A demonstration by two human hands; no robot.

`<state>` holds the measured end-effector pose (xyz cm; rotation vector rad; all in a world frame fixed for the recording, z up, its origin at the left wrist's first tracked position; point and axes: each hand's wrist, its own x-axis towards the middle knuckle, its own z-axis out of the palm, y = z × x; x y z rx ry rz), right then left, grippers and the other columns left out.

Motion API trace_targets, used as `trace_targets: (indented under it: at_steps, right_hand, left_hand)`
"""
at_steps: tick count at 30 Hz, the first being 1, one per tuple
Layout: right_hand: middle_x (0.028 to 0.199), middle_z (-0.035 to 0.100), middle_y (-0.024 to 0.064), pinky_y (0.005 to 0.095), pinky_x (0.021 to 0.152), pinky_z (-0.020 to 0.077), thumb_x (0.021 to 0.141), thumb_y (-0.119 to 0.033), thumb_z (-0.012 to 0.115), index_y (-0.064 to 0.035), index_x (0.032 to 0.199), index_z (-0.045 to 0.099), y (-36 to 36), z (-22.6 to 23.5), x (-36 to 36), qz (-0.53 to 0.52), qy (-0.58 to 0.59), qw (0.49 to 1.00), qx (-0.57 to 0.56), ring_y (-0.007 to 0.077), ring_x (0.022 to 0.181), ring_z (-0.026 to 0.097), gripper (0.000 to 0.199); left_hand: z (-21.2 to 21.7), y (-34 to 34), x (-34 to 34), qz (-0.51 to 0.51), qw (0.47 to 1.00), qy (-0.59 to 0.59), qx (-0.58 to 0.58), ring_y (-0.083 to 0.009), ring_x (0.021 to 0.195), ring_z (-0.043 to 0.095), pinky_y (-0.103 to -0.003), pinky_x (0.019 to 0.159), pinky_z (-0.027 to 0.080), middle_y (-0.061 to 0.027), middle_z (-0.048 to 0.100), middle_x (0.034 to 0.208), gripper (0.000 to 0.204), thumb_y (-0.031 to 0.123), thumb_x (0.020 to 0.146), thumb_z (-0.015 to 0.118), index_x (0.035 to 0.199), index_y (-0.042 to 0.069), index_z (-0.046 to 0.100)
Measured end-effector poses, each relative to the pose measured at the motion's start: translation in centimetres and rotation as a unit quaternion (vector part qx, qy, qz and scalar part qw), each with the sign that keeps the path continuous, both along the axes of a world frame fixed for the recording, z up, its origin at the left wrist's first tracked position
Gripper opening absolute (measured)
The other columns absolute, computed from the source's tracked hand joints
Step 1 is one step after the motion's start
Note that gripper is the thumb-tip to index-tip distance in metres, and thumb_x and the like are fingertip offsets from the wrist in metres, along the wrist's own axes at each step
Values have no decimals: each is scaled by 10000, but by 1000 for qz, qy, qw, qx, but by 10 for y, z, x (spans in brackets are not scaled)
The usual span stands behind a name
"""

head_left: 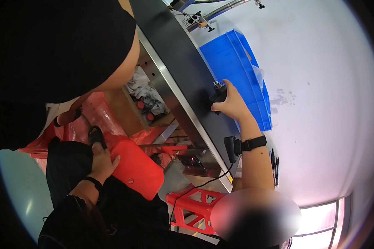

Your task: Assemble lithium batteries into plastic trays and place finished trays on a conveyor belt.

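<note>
My right hand (234, 101) reaches over the dark worktop (187, 62), thumb and fingers closed around a small black device (218, 94) with silvery metal fittings on top. A black strap rings that wrist and carries a black camera-like unit (232, 149) with a cable running down. A blurred patch covers the area around the upper end of this arm. My left hand (104, 167), banded at the wrist, rests by my black trousers at the edge of a red plastic panel (137, 170). Its thumb stands apart, fingers stretched toward a dark sandal-like shape (96, 136).
Blue crates (232, 70) stand on the worktop against the white wall. Another person in black clothing (58, 45) fills the upper left. Below the worktop are a cardboard box (122, 110) with wrapped items, a metal frame and a red stool (195, 209). A window (320, 220) shows lower right.
</note>
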<state>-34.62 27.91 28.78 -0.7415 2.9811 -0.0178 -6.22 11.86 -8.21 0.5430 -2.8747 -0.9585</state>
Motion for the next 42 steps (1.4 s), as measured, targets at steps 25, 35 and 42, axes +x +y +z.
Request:
trace_targets:
  at_steps: [25, 35, 42]
  right_hand:
    - [1148, 544, 257, 505, 850, 483, 738, -280, 542, 61, 1257, 405, -13, 7, 182, -108, -539, 496, -672, 409, 1017, 568, 637]
    - [1235, 401, 366, 482, 653, 505, 713, -493, 554, 25, 1401, 190, 11, -33, 195, 60, -575, 262, -772, 459, 988, 531, 935]
    - [1241, 381, 365, 508, 613, 468, 736, -499, 613, -97, 1426, 122, 29, -48, 198, 61, -564, 307, -764, 477, 946, 494, 937]
  left_hand:
    - [22, -2, 4, -34, 997, -67, 12, -423, 975, 555, -436, 833, 479, -286, 562, 1018, 628, 512, 844, 489, 1002, -88, 587]
    - [2, -1, 1, -10, 1000, -18, 9, -393, 954, 538, -454, 828, 449, -251, 526, 1007, 522, 469, 837, 525, 929, -41, 584]
    - [13, -3, 0, -26, 998, -48, 12, -397, 876, 594, -446, 757, 496, -252, 559, 1015, 524, 423, 843, 542, 1026, -67, 506]
